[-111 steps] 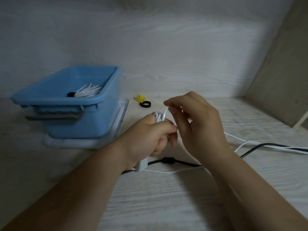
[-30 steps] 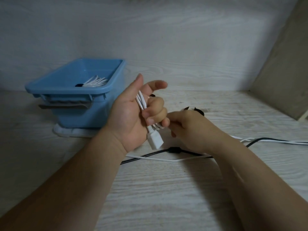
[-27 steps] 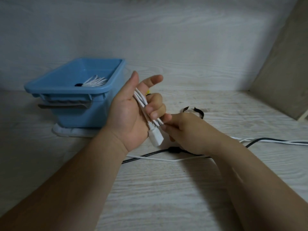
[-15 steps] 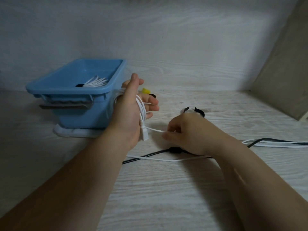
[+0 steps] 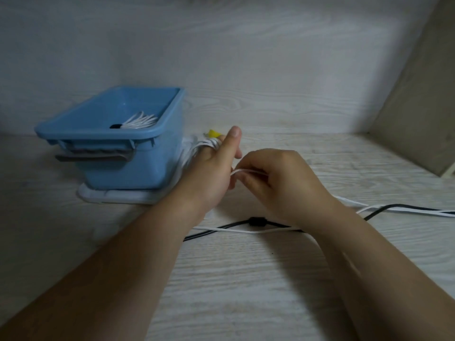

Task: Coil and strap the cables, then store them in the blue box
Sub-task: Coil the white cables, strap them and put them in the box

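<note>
A: Right hand (image 5: 278,183) first. Fingers?
B: Curled. The tips are drawn in against the thumb and pinch a strand of the white cable (image 5: 247,171). The strand leaves the pinch leftward to the left hand (image 5: 211,173), which is close beside it.
A: And the left?
B: Back of the hand faces the camera, thumb straight and pointing up. Several turns of the white cable cross the hand at the base of the thumb and drop down its far side. One fingertip shows just past the thumb. The other fingers are hidden, so I cannot tell whether they close on the turns.
A: Rest of that cable?
B: A slack white length lies on the table (image 5: 246,279) under both wrists. More white line comes out behind the right wrist and runs off the right edge. The arm hides where they join.
A: Anything alongside?
B: A black cable (image 5: 257,221) with a thick lump on it. It crosses the white length below the right hand and also exits right.
A: The box?
B: The blue box (image 5: 147,168) is just beside the left hand, on its left, standing on a white tray (image 5: 110,194). Inside is a strapped coil (image 5: 140,121), white loops fanned out with a dark band at one end.
A: Behind the hands?
B: A small yellow piece (image 5: 212,133) lies on the table beyond the left hand, partly covered. Too little shows to say what it is.
</note>
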